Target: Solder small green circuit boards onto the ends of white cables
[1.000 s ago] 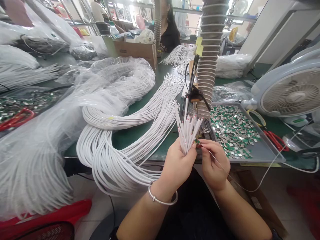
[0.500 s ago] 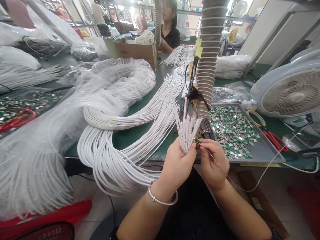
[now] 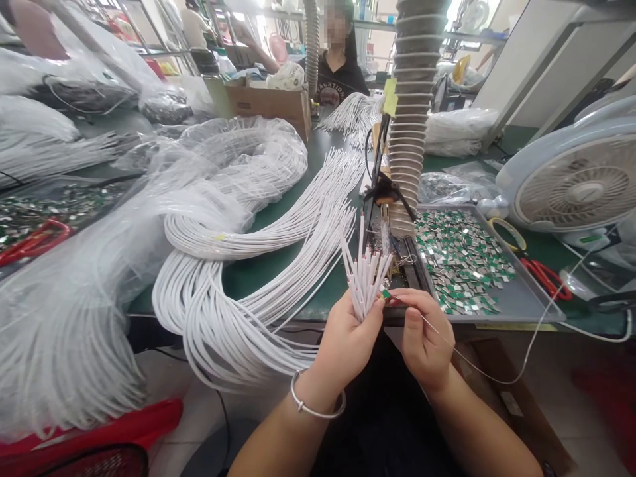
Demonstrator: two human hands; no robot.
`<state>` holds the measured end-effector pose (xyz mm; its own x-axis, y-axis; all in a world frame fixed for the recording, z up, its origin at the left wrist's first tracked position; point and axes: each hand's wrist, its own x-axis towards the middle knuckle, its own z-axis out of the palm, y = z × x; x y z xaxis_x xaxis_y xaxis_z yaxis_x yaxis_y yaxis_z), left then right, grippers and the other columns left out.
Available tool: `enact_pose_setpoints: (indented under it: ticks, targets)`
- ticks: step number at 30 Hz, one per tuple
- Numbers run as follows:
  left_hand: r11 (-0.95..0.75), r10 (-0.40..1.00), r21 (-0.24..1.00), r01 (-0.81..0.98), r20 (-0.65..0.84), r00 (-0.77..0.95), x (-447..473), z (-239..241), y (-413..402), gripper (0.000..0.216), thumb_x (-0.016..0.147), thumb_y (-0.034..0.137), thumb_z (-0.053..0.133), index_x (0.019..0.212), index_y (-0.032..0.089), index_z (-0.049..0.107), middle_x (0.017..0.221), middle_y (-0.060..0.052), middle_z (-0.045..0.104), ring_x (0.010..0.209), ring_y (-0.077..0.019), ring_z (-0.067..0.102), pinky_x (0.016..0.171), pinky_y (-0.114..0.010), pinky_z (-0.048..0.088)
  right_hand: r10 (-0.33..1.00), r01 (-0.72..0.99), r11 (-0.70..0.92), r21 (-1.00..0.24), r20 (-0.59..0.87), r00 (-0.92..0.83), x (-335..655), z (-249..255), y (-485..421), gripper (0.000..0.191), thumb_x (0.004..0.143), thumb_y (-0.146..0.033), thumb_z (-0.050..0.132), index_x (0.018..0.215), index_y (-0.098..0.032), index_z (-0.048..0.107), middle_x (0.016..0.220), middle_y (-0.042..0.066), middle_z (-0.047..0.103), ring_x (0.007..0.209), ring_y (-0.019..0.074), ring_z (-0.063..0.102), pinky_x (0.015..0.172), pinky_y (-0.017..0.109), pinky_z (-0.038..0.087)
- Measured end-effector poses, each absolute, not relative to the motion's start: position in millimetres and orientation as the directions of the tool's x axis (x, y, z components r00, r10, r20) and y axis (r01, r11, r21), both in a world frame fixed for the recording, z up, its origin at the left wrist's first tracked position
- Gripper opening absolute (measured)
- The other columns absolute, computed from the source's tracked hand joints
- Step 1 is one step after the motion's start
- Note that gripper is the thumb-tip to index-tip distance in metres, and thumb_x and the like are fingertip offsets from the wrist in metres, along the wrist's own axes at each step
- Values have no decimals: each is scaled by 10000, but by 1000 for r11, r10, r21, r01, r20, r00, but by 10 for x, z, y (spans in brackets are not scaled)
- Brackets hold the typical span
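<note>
My left hand point(image 3: 348, 341) is closed round a fanned bunch of white cable ends point(image 3: 365, 275) with red tips, held upright over the table's front edge. My right hand point(image 3: 422, 334) pinches a small green circuit chip point(image 3: 385, 293) against the bunch, and a thin solder wire point(image 3: 497, 377) trails from the fingers to the right. The cables loop away to the left in a big white bundle point(image 3: 238, 318). A soldering iron in its stand point(image 3: 385, 192) rises just behind the cable ends.
A grey tray point(image 3: 527, 301) of several green chips lies right of my hands, red scissors point(image 3: 544, 275) and a white fan point(image 3: 576, 179) beyond it. A ribbed extraction hose point(image 3: 410, 112) hangs ahead. Bagged cables point(image 3: 74, 278) fill the left. A person sits across the table.
Both hands with the cable ends have dropped slightly toward me and to the left. The person across the table has shifted and raised an arm.
</note>
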<state>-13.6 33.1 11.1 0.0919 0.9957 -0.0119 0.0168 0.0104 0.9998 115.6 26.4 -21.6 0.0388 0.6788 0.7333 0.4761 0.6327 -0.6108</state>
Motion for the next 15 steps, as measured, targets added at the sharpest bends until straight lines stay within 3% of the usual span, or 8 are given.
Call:
enact_pose_setpoints:
  ticks: [9,12,15]
  targets:
    - [29,993,997,78,-38,109,-211,4,222,256,858,374,525,895,150,642,882,-80,683,852,-209,619,829,-338,480,730,525,532,-664,674,114,1270,-196,125,193,896,-118,410,947,-205,574,758,18,627,712,146,621,659,305,526]
    - [-35,995,997,62,29,92,-227,-21,201,239,842,345,558,976,167,646,1002,-86,670,968,-216,606,906,-335,445,734,608,491,-624,672,97,1403,-149,136,195,887,-118,434,974,-210,582,775,15,627,700,135,614,653,283,519]
    - [-36,993,999,30,32,114,-247,-27,199,205,823,332,582,905,162,661,948,-90,668,908,-209,614,871,-330,458,738,728,420,-542,670,73,1581,-83,241,181,884,-151,449,968,-216,595,858,37,651,770,156,623,704,301,518]
